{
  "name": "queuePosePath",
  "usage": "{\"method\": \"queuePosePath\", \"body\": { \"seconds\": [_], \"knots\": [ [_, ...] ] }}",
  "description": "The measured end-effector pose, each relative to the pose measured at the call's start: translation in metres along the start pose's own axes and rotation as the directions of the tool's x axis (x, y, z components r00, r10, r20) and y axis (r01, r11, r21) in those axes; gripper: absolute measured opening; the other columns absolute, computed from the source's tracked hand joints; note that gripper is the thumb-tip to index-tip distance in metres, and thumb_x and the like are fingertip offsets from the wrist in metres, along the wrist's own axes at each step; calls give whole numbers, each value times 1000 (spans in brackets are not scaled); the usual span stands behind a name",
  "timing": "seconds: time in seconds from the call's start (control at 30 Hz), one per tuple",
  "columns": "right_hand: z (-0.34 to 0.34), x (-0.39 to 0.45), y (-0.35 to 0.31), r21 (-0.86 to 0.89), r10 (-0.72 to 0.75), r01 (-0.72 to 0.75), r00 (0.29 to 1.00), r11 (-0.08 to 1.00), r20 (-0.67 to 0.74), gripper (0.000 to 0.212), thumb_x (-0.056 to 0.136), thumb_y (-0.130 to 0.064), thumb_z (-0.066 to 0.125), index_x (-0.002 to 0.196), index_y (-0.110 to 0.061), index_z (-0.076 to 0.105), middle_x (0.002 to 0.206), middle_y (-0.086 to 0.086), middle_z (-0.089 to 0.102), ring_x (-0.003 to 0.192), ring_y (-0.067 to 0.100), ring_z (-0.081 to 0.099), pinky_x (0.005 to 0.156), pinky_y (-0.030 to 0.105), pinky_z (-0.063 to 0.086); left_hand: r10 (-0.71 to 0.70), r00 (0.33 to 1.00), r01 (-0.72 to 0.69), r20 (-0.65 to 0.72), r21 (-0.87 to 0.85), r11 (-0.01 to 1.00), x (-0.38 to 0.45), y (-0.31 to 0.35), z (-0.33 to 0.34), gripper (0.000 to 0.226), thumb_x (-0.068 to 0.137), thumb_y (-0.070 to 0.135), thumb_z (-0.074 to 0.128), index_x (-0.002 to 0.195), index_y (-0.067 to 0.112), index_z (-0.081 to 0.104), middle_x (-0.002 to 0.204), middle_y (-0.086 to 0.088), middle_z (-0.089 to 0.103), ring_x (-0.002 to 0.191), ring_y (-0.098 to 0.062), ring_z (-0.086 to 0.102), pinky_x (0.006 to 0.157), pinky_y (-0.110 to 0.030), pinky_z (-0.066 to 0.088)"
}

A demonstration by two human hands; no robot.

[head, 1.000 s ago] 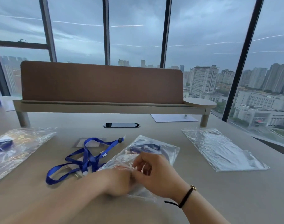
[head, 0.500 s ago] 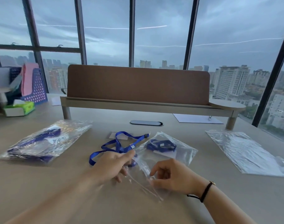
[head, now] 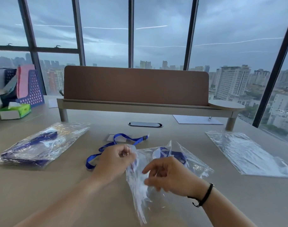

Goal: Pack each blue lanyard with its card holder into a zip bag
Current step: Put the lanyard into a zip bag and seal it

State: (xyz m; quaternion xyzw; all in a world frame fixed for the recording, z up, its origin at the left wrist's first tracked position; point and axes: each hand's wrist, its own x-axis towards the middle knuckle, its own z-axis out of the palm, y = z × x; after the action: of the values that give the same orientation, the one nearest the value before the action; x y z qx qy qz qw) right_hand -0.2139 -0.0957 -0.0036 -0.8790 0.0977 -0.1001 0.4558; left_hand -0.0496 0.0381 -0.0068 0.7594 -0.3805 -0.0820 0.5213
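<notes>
My left hand [head: 113, 161] pinches the top edge of a clear zip bag [head: 195, 166] that lies in front of me with a blue lanyard [head: 178, 155] inside. My right hand [head: 169, 176] is blurred over the bag's near part, its fingers loosely curled and apart, and I see no grip on the plastic. A loose blue lanyard [head: 123, 138] lies on the table behind my left hand, partly over a clear card holder [head: 110, 138]. To the left, filled zip bags [head: 41, 145] hold blue lanyards.
Empty zip bags [head: 248, 153] lie flat at the right. A brown desk divider [head: 136, 86] on a raised shelf stands across the back, with a cable slot [head: 145, 124] before it. A tissue box [head: 15, 110] and a blue file rack [head: 31, 89] stand far left.
My hands have drawn apart along the bag's edge. My left hand has lifted the edge, and my right hand has loosened its pinch. The view has swung left.
</notes>
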Motion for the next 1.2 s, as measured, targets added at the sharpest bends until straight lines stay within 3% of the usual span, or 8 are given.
{"method": "queuePosePath", "body": {
  "seconds": [0.13, 0.27, 0.43, 0.63, 0.77, 0.93, 1.1, 1.2],
  "knots": [
    [-8, 20, 1, -142, -103, 52, 918, 989, -383, 26, 83, -42, 74, 107, -36, 67, 97, -17, 68, 87, -3, 62, 77, 18, 49, 86, 990, -76, 110, -86, 993, -8, 16, 1, 12, 80, 20, 81, 73, 23, 71, 79, 3, 75, 75, -12, 72, 67, -30, 60],
    [-17, 39, -14, -208, -111, 56, 959, 977, -260, 46, 84, -48, 70, 127, -38, 57, 125, -25, 56, 119, -6, 49, 95, 16, 39, 130, 974, -113, 185, -96, 989, -15, 24, 1, 13, 81, 13, 78, 85, 22, 71, 86, 4, 76, 83, -10, 74, 81, -31, 59],
    [-26, 56, -34, -6, -124, 124, 979, 992, -163, 15, 79, -20, 82, 91, -18, 73, 88, -4, 76, 83, 6, 70, 83, 27, 56, 107, 971, -71, 214, -169, 983, -17, 29, -12, 25, 80, 7, 80, 98, 23, 73, 90, 4, 78, 83, -14, 75, 77, -33, 61],
    [-38, 65, -54, -85, -199, 185, 958, 979, -208, 17, 72, -16, 86, 70, -22, 70, 76, 11, 74, 68, 17, 63, 72, 47, 56, 63, 990, -39, 126, -182, 982, -18, 32, -28, 32, 72, 8, 86, 96, 17, 68, 91, -1, 76, 79, -31, 73, 65, -42, 61],
    [-48, 60, -79, -38, -226, 224, 937, 974, -267, 15, 73, -13, 85, 72, -16, 70, 72, 1, 74, 64, 8, 66, 63, 21, 52, -1, 993, 25, 116, -208, 978, -22, 36, -39, 44, 71, -1, 83, 107, 12, 59, 80, -12, 77, 78, -37, 71, 74, -53, 58],
    [-65, 48, -110, 29, -259, 290, 891, 957, -373, 14, 72, -10, 85, 74, -10, 71, 80, 15, 76, 73, 26, 68, 76, 45, 55, -33, 995, 43, 98, -94, 995, -29, 41, -65, 12, 79, 4, 79, 90, 5, 73, 75, -11, 77, 61, -12, 69, 56, -19, 51],
    [-73, 39, -141, 46, -272, 321, 861, 946, -430, 15, 73, -9, 84, 75, -3, 70, 76, 19, 73, 71, 30, 62, 80, 58, 53, -58, 998, 61, 25, -145, 988, -27, 50, -106, 7, 83, 7, 77, 84, 1, 73, 77, -17, 76, 66, -23, 71, 70, -36, 61],
    [-75, 39, -158, 95, -273, 351, 849, 932, -453, 17, 72, -9, 83, 74, -2, 69, 72, 16, 72, 69, 27, 63, 77, 47, 57, -58, 997, 41, -59, -254, 966, -25, 56, -132, 10, 81, 3, 77, 89, 0, 73, 81, -19, 76, 69, -22, 72, 73, -35, 63]
  ]
}}
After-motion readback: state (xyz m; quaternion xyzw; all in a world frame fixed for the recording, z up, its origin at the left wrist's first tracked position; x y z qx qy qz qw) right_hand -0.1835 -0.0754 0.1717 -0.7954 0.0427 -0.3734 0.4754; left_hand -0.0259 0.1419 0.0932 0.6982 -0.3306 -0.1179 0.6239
